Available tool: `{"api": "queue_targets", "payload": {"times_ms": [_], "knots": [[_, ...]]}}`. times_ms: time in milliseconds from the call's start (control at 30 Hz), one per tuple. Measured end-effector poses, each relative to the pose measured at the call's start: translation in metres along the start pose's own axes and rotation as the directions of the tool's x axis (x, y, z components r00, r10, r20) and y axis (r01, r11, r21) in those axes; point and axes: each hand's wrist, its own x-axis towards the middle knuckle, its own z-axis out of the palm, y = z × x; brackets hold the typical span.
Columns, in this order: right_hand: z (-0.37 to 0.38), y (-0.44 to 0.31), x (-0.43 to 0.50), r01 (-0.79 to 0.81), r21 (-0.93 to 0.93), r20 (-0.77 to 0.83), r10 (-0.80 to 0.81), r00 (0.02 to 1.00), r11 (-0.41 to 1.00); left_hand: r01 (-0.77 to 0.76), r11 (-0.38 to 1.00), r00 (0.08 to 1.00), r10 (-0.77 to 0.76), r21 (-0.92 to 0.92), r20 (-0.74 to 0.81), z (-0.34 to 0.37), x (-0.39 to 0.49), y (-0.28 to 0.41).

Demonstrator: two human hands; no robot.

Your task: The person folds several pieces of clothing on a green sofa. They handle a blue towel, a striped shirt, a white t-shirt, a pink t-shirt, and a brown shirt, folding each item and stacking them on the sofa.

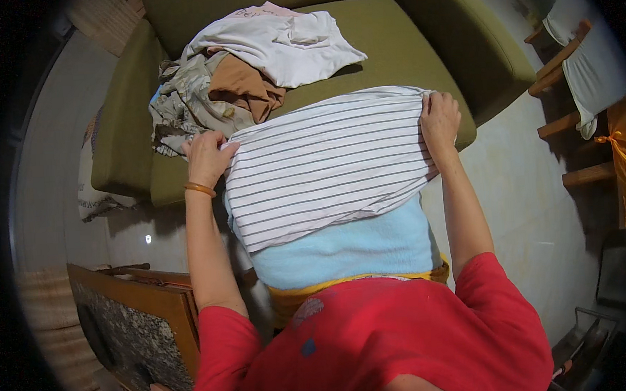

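Note:
A white cloth with dark stripes [327, 163] is stretched between my two hands. My left hand [206, 155] grips its upper left corner, and my right hand [441, 122] grips the upper right corner. Beneath the striped cloth, a light blue fleecy cloth [347, 251] lies over my lap. Beyond my left hand, a heap on the sofa seat holds a patterned grey-beige garment [193, 90], a brown cloth [242, 83] and a white garment [280, 45]. A pinkish cloth bearing writing [273, 9] shows behind the white one.
The green sofa [390, 50] stands in front of me, its armrests on both sides. A wood-framed table with a dark mottled top [135, 329] is at lower left. A printed cushion or bag [103, 189] lies beside the left armrest. Wooden chairs with cloths [591, 78] stand at right.

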Motion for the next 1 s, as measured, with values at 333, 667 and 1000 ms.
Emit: {"api": "queue_targets", "payload": {"times_ms": [333,667,1000], "knots": [[-0.013,-0.009,0.005,-0.114,0.095,0.046,0.111,0.993,0.989,0.093,0.937,0.865,-0.244,-0.336,-0.439,0.022,-0.059,0.015],[-0.048,-0.142,-0.067,-0.273,0.874,0.376,-0.201,0.905,0.403,0.411,0.392,0.777,-0.623,-0.823,0.091,0.031,-0.094,0.028],[0.003,-0.169,-0.068,-0.652,0.658,0.676,-0.087,0.732,-0.376,0.032,-0.234,0.981,-0.179,-0.972,0.075,-0.033,-0.069,0.129]]}}
